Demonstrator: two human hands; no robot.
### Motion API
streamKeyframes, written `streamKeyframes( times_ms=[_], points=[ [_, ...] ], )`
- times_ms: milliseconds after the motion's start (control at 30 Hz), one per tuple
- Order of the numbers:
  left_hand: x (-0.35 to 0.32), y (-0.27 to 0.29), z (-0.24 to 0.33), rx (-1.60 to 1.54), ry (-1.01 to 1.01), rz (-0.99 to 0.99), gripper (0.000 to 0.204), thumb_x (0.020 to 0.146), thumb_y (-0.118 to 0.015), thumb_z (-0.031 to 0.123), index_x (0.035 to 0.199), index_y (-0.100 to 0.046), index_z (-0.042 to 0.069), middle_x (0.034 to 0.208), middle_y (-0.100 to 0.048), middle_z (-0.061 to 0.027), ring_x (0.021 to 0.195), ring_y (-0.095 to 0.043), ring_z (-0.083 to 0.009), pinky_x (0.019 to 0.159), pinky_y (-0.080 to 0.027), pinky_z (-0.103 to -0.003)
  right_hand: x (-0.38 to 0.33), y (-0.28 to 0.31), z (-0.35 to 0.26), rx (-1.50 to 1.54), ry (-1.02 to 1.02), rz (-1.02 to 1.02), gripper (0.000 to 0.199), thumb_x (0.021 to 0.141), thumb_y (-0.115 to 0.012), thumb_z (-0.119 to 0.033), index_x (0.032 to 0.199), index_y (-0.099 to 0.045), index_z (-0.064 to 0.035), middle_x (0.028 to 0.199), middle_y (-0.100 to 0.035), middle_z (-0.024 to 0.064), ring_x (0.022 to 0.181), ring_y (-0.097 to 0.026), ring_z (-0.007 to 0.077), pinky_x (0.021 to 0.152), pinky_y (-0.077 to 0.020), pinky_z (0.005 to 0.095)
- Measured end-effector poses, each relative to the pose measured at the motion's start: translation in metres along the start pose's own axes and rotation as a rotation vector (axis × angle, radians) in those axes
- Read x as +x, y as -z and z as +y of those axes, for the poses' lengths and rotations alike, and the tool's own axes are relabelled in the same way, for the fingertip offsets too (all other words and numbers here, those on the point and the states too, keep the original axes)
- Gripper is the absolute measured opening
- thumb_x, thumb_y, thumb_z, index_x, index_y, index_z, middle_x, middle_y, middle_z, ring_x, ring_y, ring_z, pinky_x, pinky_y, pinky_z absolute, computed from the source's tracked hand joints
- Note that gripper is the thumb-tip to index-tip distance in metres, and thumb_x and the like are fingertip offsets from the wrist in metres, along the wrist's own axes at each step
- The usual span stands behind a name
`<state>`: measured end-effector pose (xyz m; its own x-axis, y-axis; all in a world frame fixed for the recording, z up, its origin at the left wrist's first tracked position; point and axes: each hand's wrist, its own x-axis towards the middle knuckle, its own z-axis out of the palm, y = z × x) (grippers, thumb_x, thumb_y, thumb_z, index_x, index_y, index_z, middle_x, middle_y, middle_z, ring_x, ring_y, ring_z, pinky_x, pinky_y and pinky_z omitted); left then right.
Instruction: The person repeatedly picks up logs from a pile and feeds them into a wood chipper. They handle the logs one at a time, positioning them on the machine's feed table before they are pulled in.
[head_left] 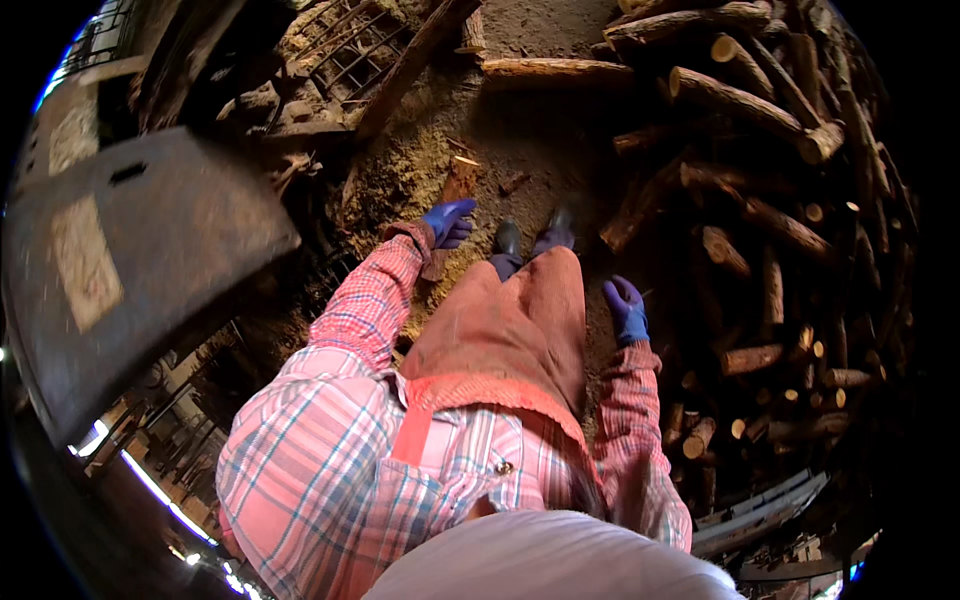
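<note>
My left hand (448, 224), in a blue-purple glove, reaches out left of my boots with its fingers stretched and spread. Beneath it lies a piece of reddish-brown log (461, 182) with a pale cut end; part of the wood is hidden by the glove, and I cannot tell whether the two touch. Low on my right side hangs my right hand (627, 312), gloved in the same colour. Its fingers are loosely bent, with the thumb apart, and no held object shows. The log pile is nearest to it.
Many cut logs (750, 105) are heaped along the right. One log (555, 72) lies across the dirt ahead. A large rusty metal plate (170, 225) stands close on the left, near a metal grate (350, 55). Yellowish sawdust (400, 165) covers ground beside my dark boots (508, 238).
</note>
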<state>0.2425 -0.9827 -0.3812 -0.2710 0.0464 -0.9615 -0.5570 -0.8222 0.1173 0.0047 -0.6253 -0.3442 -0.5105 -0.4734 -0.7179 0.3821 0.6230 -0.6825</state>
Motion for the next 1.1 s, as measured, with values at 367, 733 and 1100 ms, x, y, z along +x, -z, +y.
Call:
streamKeyframes(
  times_ms=[367,733,1100],
  points=[
    [0.347,0.075,0.269,-0.407,-0.004,0.364,0.119,0.063,-0.055,0.08,0.146,-0.01,0.009,0.15,-0.005,-0.026,0.139,-0.009,-0.041,0.107,-0.019,-0.057,0.198,0.023,0.116,-0.061,-0.503,0.144,0.04,0.085,-0.064,-0.021,0.115,-0.058,0.0044,0.109,-0.062,0.011,0.099,-0.057,0.019,0.09,-0.0434,0.0302],
    [0.474,0.096,0.338,-0.285,-0.106,0.447,0.085,0.073,-0.061,0.062,0.137,-0.037,0.012,0.142,-0.035,-0.0126,0.128,-0.028,-0.0356,0.098,-0.015,-0.061,0.432,-0.03,-0.002,0.461,-0.482,0.094,0.049,0.094,-0.05,-0.03,0.135,-0.042,-0.0042,0.132,-0.049,0.012,0.117,-0.051,0.0226,0.099,-0.04,0.034],
    [0.259,-0.099,0.174,0.062,-0.784,0.47,0.092,0.075,-0.074,0.038,0.137,-0.02,-0.003,0.128,-0.041,-0.0127,0.115,-0.042,-0.0226,0.099,-0.035,-0.035,0.571,-0.131,0.001,1.173,0.073,0.262,0.065,0.089,-0.032,-0.058,0.135,-0.041,-0.0138,0.138,-0.043,0.0095,0.125,-0.041,0.0281,0.107,-0.0292,0.0445]
  ],
)
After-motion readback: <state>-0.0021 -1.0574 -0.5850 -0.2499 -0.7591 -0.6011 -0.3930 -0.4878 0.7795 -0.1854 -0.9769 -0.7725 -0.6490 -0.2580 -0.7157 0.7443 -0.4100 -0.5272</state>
